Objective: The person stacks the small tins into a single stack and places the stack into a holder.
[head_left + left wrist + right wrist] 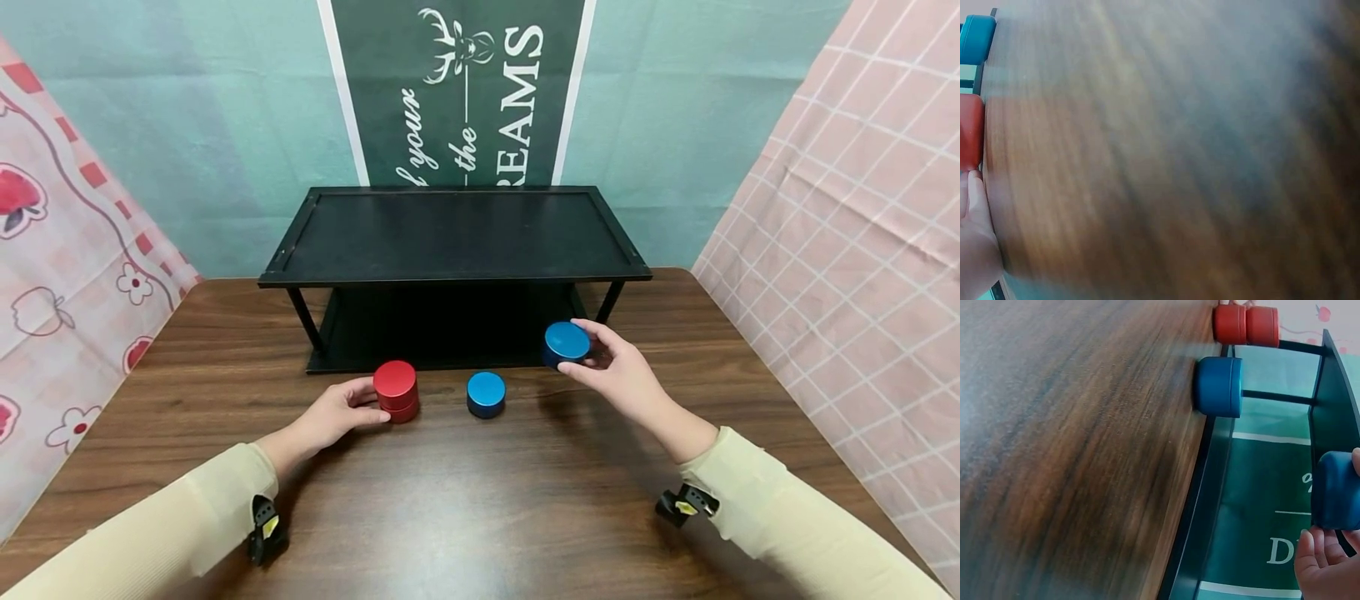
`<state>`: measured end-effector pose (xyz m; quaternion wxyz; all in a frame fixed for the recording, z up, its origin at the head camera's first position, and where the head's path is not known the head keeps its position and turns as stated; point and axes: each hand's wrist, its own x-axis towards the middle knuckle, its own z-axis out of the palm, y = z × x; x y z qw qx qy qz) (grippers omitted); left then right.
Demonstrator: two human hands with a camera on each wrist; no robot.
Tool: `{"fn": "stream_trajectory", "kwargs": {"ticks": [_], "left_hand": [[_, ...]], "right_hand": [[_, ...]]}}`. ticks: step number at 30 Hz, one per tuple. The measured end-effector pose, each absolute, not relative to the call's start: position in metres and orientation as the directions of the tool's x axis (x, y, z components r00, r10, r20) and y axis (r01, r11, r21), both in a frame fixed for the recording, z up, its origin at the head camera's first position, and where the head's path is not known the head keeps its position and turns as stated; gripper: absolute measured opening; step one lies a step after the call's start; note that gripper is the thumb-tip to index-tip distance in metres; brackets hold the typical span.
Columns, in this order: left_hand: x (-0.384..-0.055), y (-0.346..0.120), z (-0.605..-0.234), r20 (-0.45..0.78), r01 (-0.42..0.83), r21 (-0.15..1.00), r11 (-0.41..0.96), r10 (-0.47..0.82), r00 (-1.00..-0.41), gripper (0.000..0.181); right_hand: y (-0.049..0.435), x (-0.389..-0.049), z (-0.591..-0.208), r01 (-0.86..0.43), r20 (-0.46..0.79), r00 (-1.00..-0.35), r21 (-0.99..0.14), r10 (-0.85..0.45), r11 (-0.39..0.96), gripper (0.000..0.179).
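Two red round tins (395, 385) are stacked one on the other in front of the black rack, and my left hand (341, 414) grips the stack from its left side. The thumb lies along the front of the lower tin. A blue round tin (567, 342) is held up off the table in my right hand (618, 375), pinched between thumb and fingers near the rack's right front. Between the hands, another blue round tin (486, 393) stands upright on the table. The right wrist view shows the raised tin (1337, 490) with fingertips beneath it.
A black two-level rack (457, 237) stands at the back of the wooden table (435, 517), its lower shelf close behind the tins. Cloths hang behind and on both sides, including a pink checked cloth (862, 250) on the right.
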<state>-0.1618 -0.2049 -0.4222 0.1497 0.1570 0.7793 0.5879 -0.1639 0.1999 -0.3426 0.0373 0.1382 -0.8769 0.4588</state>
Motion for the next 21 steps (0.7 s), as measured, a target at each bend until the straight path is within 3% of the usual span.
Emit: {"fn": "stream_trajectory", "kwargs": {"ticks": [21], "left_hand": [[-0.163, -0.205, -0.422, -0.053, 0.068, 0.963, 0.261, 0.429, -0.902, 0.052]], "right_hand": [[0.186, -0.164, -0.341, -0.284, 0.188, -0.954, -0.814, -0.233, 0.507, 0.061]]}}
